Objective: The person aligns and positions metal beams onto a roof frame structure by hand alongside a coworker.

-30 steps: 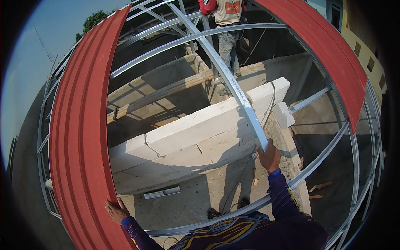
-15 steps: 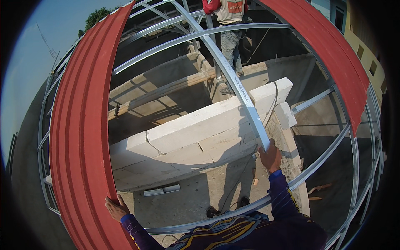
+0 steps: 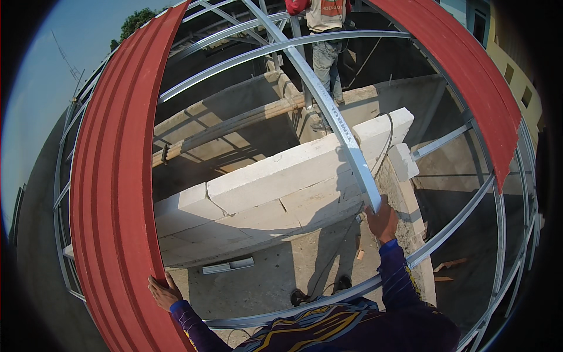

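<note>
My right hand is closed round the near end of a long silvery metal roof channel. The channel slants away to the far left, passing a curved-looking crosswise metal batten. On the left, my left hand lies with its fingers stretched over the edge of a red ribbed roofing sheet, its palm side against the metal. Part of that hand's underside is hidden.
A wall of white blocks stands below the frame. A person stands beyond it near the channel's far part. Another red sheet covers the right side. A metal batten crosses close before me. A short channel offcut lies below.
My hands keep their places on the channel and the red sheet. The far person's upper body has turned slightly.
</note>
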### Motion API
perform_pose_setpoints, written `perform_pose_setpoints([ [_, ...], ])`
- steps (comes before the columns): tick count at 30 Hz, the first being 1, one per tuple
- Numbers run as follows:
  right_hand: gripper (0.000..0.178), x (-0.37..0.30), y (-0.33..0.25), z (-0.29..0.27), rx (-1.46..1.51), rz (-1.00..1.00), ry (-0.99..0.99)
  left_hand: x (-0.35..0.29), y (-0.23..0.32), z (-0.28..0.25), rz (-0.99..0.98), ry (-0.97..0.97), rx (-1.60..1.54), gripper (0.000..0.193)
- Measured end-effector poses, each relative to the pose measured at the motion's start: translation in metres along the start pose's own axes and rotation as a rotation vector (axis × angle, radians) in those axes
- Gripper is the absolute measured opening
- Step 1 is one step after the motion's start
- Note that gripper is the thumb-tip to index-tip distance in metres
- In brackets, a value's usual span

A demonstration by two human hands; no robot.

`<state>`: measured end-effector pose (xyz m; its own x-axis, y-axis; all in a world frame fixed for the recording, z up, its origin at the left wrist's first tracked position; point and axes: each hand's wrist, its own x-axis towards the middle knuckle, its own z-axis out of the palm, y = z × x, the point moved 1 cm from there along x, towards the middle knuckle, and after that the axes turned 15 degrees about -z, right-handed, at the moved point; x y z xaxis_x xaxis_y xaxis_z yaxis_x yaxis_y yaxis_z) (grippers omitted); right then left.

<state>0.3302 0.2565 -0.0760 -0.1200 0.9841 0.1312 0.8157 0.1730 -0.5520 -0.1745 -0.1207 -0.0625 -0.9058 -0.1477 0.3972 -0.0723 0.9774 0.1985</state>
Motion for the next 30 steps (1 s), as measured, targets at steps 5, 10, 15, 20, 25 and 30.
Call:
perform_pose_setpoints([
  [5, 0.053, 0.0013, -0.0038, -0.0026, 0.0, 0.011, -0.003, 0.0027, -0.0057, 0.0073, 0.008, 0.03, 0.001, 0.068],
  [10, 0.044, -0.0022, 0.0007, 0.0016, -0.018, -0.09, 0.092, 0.0013, -0.0054, 0.0072, 0.005, 0.03, -0.007, 0.068],
  [15, 0.043, -0.0016, -0.0084, -0.0041, 0.002, -0.074, 0.073, 0.0026, -0.0055, 0.0078, 0.027, 0.056, 0.019, 0.068],
  [20, 0.043, -0.0011, -0.0043, -0.0016, -0.014, -0.081, 0.085, 0.0034, -0.0058, 0.0078, 0.016, 0.031, 0.011, 0.069],
  [25, 0.044, -0.0014, -0.0045, -0.0016, -0.004, -0.083, 0.088, 0.0051, -0.0087, 0.0121, 0.021, 0.042, 0.021, 0.069],
  [30, 0.044, -0.0002, 0.0002, 0.0014, -0.021, -0.075, 0.065, 0.0029, -0.0052, 0.008, 0.017, 0.014, 0.014, 0.069],
])
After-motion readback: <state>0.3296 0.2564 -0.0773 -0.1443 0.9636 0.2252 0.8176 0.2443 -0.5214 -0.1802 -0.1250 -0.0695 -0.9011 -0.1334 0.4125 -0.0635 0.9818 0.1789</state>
